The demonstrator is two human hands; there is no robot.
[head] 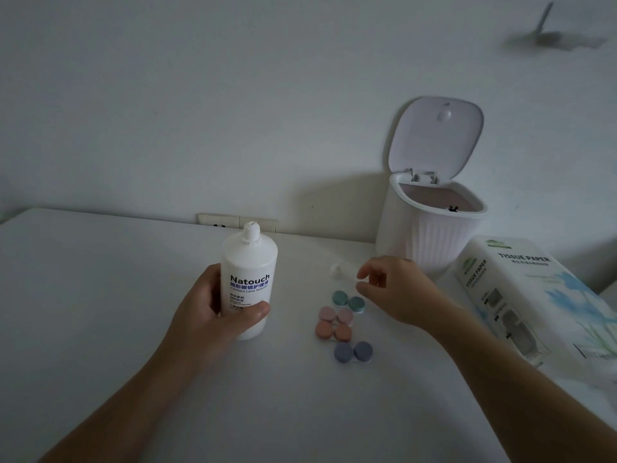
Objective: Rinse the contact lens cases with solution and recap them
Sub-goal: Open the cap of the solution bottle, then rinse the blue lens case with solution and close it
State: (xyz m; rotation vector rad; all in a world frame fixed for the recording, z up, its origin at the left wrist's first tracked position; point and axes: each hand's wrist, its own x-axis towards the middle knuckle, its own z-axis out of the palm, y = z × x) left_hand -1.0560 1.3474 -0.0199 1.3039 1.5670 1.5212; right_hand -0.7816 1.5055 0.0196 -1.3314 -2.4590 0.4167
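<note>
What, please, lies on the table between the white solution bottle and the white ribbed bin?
In the head view, between the white solution bottle and white ribbed bin sits a small white cap, with the right hand hovering just beyond it.

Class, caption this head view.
Left hand grips uncapped solution bottle; right hand hovers above four capped lens cases.

Four lens cases (pixel 344 325), one bottle (pixel 248 282)

Gripped in left hand (pixel 213 305): solution bottle (pixel 248 282), upright on table (pixel 100 279). Right of grip: four lens cases (pixel 344 325) in a row, right hand (pixel 397 292) over farthest. Beyond them, bottle cap (pixel 335 270). Farther right, open bin (pixel 430 225), tissue pack (pixel 534 295).
</note>
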